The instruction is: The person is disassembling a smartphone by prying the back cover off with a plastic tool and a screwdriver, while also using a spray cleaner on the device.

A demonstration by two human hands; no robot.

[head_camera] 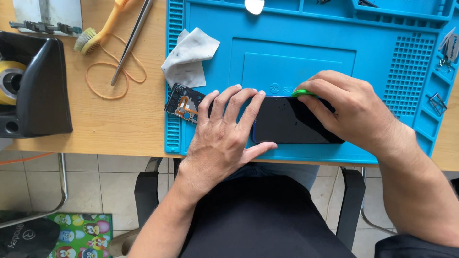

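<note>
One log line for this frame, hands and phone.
left hand: flat on phone, holding it down | right hand: pinching green pick at phone's far edge | phone: face up on blue mat

A wooden table [119, 124] bears a blue work mat [296, 48], black tape dispenser [33, 86], brush [98, 31], rubber band [112, 76] and tweezers [131, 40].

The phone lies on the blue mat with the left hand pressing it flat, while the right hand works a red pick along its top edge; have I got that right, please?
Not quite: the pick is green, not red. The head view shows the right hand pinching it at the top edge of the phone, while the left hand presses the phone flat on the blue mat.
</note>
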